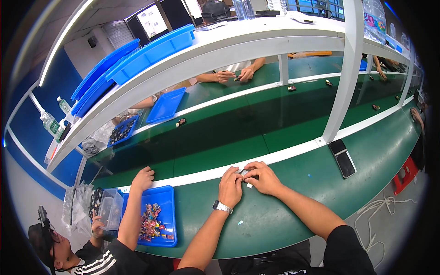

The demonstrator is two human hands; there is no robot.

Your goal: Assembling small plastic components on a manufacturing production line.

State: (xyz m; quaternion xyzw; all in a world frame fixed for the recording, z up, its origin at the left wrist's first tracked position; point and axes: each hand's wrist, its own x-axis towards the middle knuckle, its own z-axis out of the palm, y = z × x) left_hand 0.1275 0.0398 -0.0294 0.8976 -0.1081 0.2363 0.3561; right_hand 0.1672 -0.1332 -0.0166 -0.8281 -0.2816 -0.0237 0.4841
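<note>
My left hand [229,188] and my right hand [263,179] meet over the near edge of the green bench, beside the white rail. Their fingertips are pinched together on a small pale and dark piece [244,173], mostly covered by the fingers. Its kind cannot be made out. A tiny white piece [249,185] shows just below the right fingertips. On the bench nearer to me lies a small pale scrap [240,222]. Left of my forearms sits a blue tray [170,213] holding a pile of small colourful parts [153,222].
A co-worker's arm [133,215] reaches over the blue tray toward the green belt [220,151], which carries several small parts. A phone [342,158] lies right of my hands, near a white post [344,78]. Across the belt, another person's hands [236,74] hold something small.
</note>
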